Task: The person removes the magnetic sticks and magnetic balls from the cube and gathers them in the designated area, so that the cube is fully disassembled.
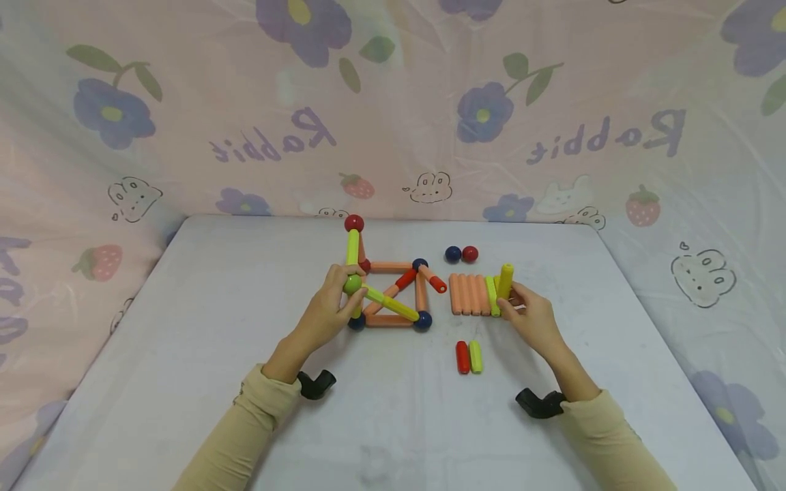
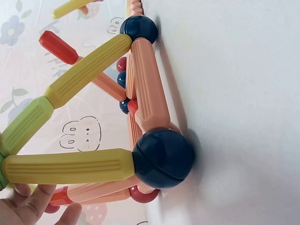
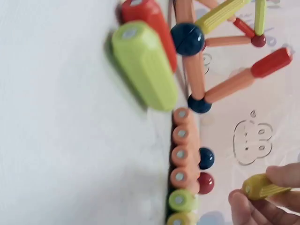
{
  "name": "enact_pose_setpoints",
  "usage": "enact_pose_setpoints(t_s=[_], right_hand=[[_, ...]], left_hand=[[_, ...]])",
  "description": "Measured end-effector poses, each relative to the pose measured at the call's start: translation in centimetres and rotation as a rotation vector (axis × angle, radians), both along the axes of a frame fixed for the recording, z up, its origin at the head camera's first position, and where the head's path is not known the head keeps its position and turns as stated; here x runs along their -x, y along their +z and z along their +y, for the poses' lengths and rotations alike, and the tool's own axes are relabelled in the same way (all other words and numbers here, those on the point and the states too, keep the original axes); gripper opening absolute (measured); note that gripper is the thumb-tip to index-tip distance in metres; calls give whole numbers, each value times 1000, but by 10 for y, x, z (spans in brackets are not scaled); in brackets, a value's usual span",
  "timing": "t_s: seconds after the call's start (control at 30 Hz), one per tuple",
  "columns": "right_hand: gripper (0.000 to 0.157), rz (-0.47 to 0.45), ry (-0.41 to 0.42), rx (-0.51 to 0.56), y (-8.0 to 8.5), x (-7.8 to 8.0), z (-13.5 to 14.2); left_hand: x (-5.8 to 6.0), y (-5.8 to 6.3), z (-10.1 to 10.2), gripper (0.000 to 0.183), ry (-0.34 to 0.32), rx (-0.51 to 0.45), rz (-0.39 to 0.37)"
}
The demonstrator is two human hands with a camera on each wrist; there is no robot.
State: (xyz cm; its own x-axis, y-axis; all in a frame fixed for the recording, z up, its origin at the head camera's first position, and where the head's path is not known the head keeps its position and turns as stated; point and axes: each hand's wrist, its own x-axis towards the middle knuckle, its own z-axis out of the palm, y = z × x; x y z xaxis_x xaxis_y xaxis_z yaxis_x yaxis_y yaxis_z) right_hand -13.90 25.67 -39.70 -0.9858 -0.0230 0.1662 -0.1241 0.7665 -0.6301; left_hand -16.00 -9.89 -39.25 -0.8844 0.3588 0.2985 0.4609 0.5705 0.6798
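Note:
A frame of magnetic rods and balls stands on the table, with a navy ball (image 2: 164, 158) at its near left corner. My left hand (image 1: 322, 307) holds the green ball (image 1: 353, 284) at the raised corner, where a lime rod (image 1: 376, 294) and other rods meet. A yellow rod (image 2: 70, 166) runs from there to the navy ball. At the right, my right hand (image 1: 531, 315) pinches a yellow stick (image 1: 505, 281) between thumb and fingers, lifted above the end of a row of peach rods (image 1: 469, 294). In the right wrist view the yellow stick (image 3: 257, 186) shows one end toward the camera.
Behind the row lie a loose navy ball (image 1: 452, 254) and a red ball (image 1: 470, 254). A short red stick (image 1: 462, 357) and a lime stick (image 1: 475, 357) lie side by side nearer me. A peach rod with a red tip (image 1: 437, 284) juts from the frame's back corner.

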Motion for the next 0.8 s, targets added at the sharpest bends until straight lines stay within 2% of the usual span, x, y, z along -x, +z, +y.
enact_pose_setpoints(t_s=[0.23, 0.4, 0.5, 0.67, 0.8], right_hand=[[51, -93, -26, 3, -9, 13, 20], [57, -228, -8, 57, -11, 21, 31], [58, -285, 1, 65, -12, 25, 37], [57, -335, -15, 17, -16, 30, 43], [59, -400, -24, 35, -21, 35, 47]], left_hand=[[0, 0, 0, 28, 0, 1, 10], [0, 0, 0, 28, 9, 11, -3], [0, 1, 0, 29, 10, 6, -5], [0, 0, 0, 29, 8, 3, -2], [1, -1, 0, 29, 8, 1, -2]])
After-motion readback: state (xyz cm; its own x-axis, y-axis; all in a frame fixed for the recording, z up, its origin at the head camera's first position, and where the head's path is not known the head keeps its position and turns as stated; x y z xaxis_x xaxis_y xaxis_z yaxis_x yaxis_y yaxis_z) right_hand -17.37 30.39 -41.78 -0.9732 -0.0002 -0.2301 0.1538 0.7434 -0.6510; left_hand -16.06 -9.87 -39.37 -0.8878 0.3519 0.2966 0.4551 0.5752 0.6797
